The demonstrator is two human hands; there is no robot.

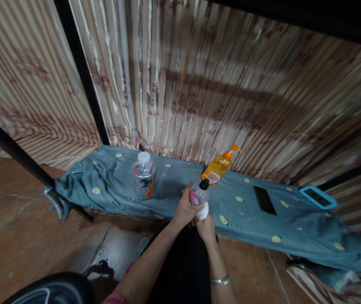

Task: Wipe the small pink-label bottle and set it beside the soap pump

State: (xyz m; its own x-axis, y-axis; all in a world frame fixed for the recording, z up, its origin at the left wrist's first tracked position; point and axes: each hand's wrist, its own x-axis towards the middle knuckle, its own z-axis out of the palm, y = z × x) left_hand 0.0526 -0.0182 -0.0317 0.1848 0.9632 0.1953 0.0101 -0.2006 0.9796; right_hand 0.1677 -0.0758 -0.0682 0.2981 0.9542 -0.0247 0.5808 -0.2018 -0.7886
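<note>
In front of my lap, a small clear bottle [203, 194] with a black cap and a pink patch on its side is held between both hands. My left hand [186, 208] is closed round its left side, the thumb reaching across the front. My right hand [206, 228] is closed low at the near end, just below a white rounded part [203, 212]; whether that part belongs to the bottle is unclear. Close behind stands an orange pump bottle [217, 167]. Further left, a large clear bottle [144, 179] with a white cap and a grey-and-orange label stands upright.
A grey-blue patterned cloth [180, 179] covers the long low bench. On its right side lie a dark phone [265, 200] and a light-blue framed device [318, 197]. Striped curtain [180, 84] hangs behind. Dark metal poles [82, 71] stand left. A black round object [57, 289] is at lower left.
</note>
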